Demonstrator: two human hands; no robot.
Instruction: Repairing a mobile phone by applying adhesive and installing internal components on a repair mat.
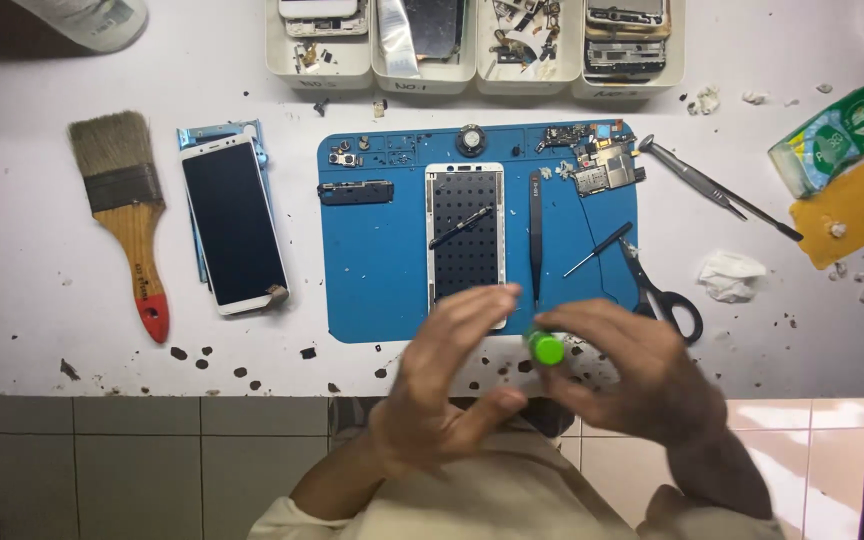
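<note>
Where white table ends, tile (grey) — hands

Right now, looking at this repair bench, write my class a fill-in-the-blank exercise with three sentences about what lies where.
1. The right hand holds a small object with a ____ cap.
2. The paintbrush has a ____ handle tip.
3. The scissors lie at the ____ edge of the blue mat.

Missing words: green; red; right
</note>
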